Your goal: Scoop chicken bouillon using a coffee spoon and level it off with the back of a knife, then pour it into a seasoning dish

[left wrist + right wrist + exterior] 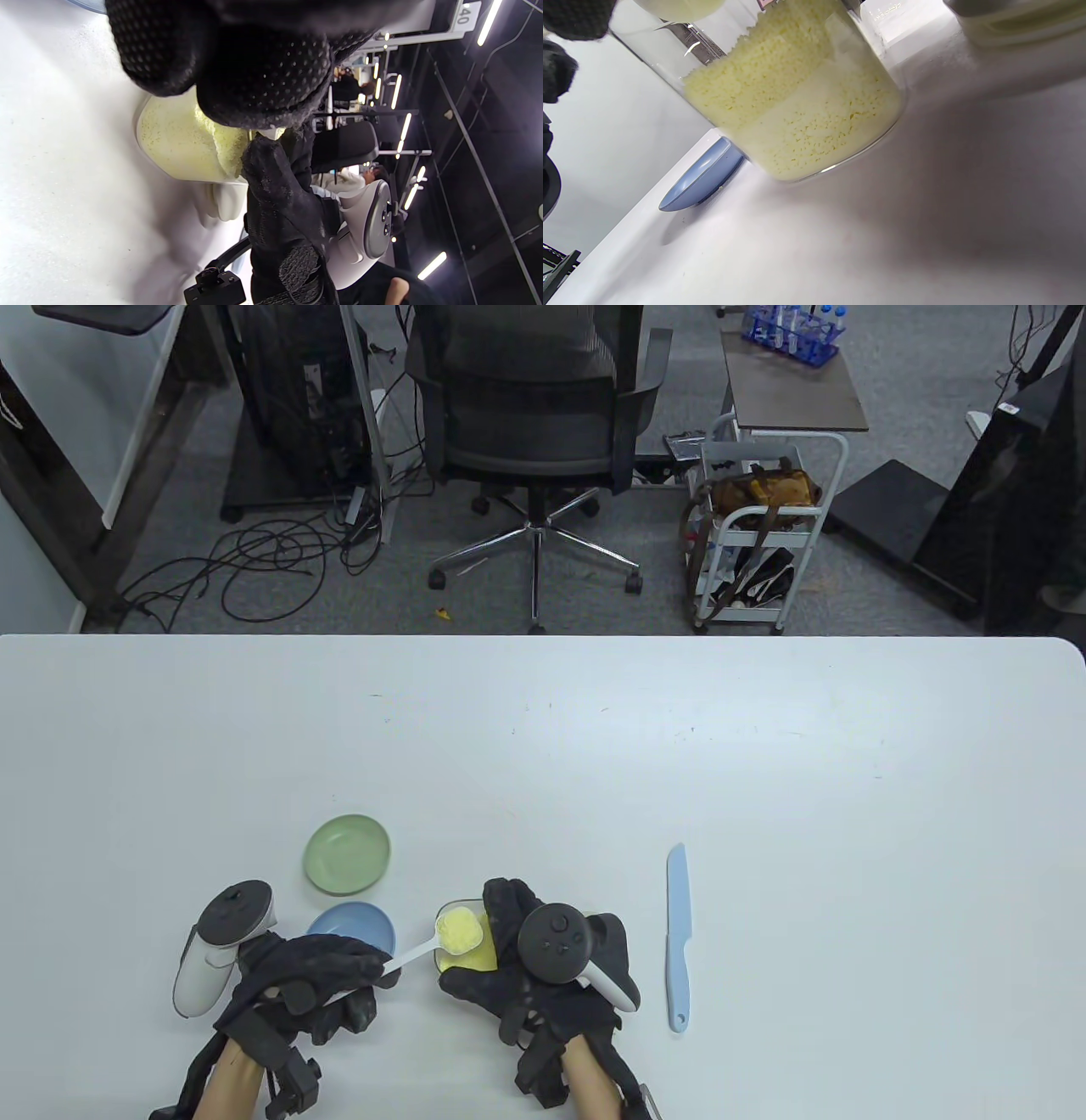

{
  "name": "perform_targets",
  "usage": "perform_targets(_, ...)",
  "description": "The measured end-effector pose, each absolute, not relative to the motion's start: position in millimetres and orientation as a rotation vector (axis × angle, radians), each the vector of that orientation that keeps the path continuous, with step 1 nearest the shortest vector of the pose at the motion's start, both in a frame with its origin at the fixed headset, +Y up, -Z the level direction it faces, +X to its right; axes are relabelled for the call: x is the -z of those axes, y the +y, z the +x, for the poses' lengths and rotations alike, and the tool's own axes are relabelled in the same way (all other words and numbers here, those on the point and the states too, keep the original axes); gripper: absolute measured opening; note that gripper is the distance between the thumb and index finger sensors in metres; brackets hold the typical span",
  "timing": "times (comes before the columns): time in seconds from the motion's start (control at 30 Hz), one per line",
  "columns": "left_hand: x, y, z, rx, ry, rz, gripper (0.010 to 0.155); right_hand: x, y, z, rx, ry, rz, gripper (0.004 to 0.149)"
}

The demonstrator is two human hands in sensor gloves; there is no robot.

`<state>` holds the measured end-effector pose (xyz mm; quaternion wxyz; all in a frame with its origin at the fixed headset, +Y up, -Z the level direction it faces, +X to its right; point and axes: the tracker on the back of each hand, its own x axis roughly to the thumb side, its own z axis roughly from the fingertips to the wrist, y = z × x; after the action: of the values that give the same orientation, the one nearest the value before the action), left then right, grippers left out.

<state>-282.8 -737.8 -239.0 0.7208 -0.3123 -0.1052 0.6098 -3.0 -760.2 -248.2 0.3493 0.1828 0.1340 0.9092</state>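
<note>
My left hand (322, 976) pinches the handle of a white coffee spoon (424, 950). Its bowl (460, 931) is heaped with yellow bouillon and hovers over the mouth of a glass jar (475, 957) of the same powder. My right hand (526, 967) grips that jar from the right side. The right wrist view shows the jar (797, 106) tilted, about half full of granules. A blue seasoning dish (356, 923) lies just left of the jar, also seen as the dish (702, 178). A light blue plastic knife (679, 937) lies flat on the table, right of my right hand, untouched.
A green dish (348, 854) sits behind the blue one. The white table (594, 746) stretches far and right. Beyond its far edge stand an office chair (534, 407) and a white cart (755, 534).
</note>
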Motion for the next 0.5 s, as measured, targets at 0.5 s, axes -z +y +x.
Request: perform_targets(0.5,236,-734,-283,-1.363,-0.277,-0.687,0.046,226,-713,59,-2.514,0.111,0.321,0.097)
